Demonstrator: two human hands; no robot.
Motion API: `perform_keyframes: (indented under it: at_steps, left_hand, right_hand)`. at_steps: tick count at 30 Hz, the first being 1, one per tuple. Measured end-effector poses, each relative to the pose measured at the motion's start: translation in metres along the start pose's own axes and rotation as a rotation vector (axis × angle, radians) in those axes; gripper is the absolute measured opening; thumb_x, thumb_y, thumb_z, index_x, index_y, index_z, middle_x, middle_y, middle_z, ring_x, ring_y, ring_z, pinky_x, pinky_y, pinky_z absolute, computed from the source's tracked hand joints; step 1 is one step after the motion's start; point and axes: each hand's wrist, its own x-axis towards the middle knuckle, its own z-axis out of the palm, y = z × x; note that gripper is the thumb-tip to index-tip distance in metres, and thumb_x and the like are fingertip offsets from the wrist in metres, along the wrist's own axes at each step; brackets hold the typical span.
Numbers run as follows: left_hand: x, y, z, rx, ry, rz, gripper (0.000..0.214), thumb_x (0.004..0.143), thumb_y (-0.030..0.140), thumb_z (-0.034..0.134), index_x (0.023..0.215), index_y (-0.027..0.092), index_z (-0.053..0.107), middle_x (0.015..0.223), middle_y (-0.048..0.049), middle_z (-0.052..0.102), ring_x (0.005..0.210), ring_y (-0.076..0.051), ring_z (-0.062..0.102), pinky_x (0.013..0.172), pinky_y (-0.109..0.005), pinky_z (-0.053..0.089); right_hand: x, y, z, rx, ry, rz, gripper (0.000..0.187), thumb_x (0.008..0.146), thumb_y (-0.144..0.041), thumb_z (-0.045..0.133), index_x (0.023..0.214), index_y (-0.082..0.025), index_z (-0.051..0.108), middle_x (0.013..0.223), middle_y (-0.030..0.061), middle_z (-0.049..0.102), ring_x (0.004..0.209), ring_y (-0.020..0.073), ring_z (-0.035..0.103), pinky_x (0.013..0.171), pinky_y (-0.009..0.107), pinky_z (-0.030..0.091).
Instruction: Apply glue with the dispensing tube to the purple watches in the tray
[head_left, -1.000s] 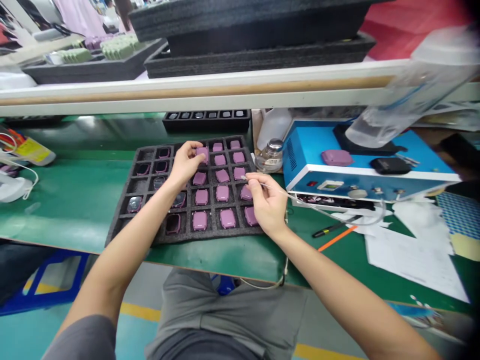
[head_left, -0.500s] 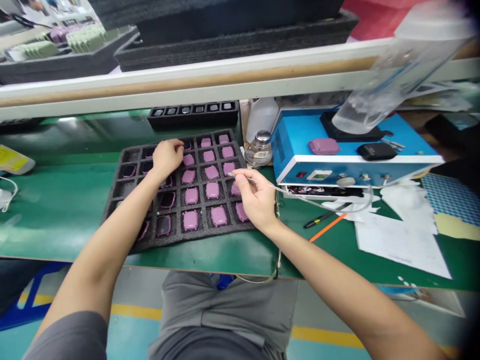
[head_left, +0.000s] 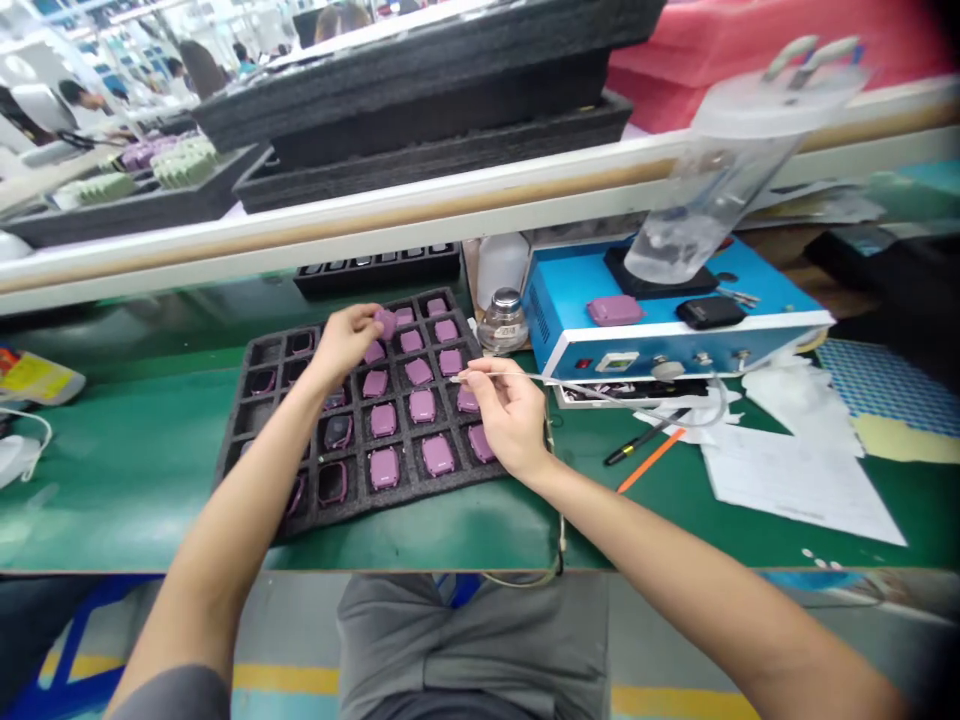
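My left hand (head_left: 346, 343) pinches a purple watch case (head_left: 385, 322) between thumb and fingertips, just above the far part of a dark foam tray (head_left: 352, 512). In my right hand (head_left: 511, 412) is the end of a thin clear tube (head_left: 600, 391), its pale tip (head_left: 456, 379) pointing left over the tray's right columns. The tube runs back towards the front of a blue machine (head_left: 555, 318). Several purple watch cases (head_left: 438, 455) lie back up in the tray's compartments. Others, such as a watch with a dark face (head_left: 333, 483), fill the left part.
Behind the tray stand a glass bottle with a metal cap (head_left: 504, 322) and a white bottle (head_left: 501, 268). A clear cylinder (head_left: 686, 225) rests on the machine, beside a purple case (head_left: 615, 310). Pens (head_left: 651, 460) and papers (head_left: 795, 485) lie right. A shelf edge (head_left: 337, 230) crosses above.
My left hand has lifted a purple watch case from the tray's far part. My right hand still holds the tube over the tray. The view has tilted upward.
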Motion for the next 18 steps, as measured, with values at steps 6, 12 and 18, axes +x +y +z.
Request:
perform_keyframes:
  at_steps: [6,12,18]
  left_hand:
    - [-0.072,0.018,0.046,-0.823,-0.238,-0.045,0.051,0.063,0.037,0.09,0.1,0.013,0.066,0.086,-0.0042,0.071,0.075,-0.014,0.066,0.073,-0.026,0.057]
    - [-0.085,0.021,0.062,-0.994,-0.276,0.009,0.061,0.071,0.032,0.089,0.126,0.019,0.065,0.102,-0.0018,0.072,0.09,-0.012,0.068,0.083,-0.024,0.057]
    - [-0.091,0.016,0.066,-0.956,-0.181,-0.047,0.047,0.071,0.037,0.09,0.105,0.016,0.065,0.09,-0.0051,0.077,0.083,-0.016,0.074,0.072,-0.023,0.056]
  right_hand:
    - [0.005,-0.005,-0.003,-0.177,0.029,-0.32,0.019,0.105,-0.032,0.056,0.1,-0.02,0.07,0.098,0.0065,0.072,0.094,0.0184,0.07,0.083,0.034,0.058]
    - [0.005,-0.004,-0.005,-0.174,0.03,-0.293,0.015,0.104,-0.028,0.059,0.101,-0.021,0.072,0.099,0.0059,0.071,0.096,0.019,0.069,0.086,0.035,0.057]
    - [0.001,0.003,-0.007,-0.117,0.024,-0.181,0.017,0.104,-0.034,0.06,0.104,-0.022,0.073,0.104,0.0066,0.071,0.097,0.0205,0.07,0.086,0.038,0.059]
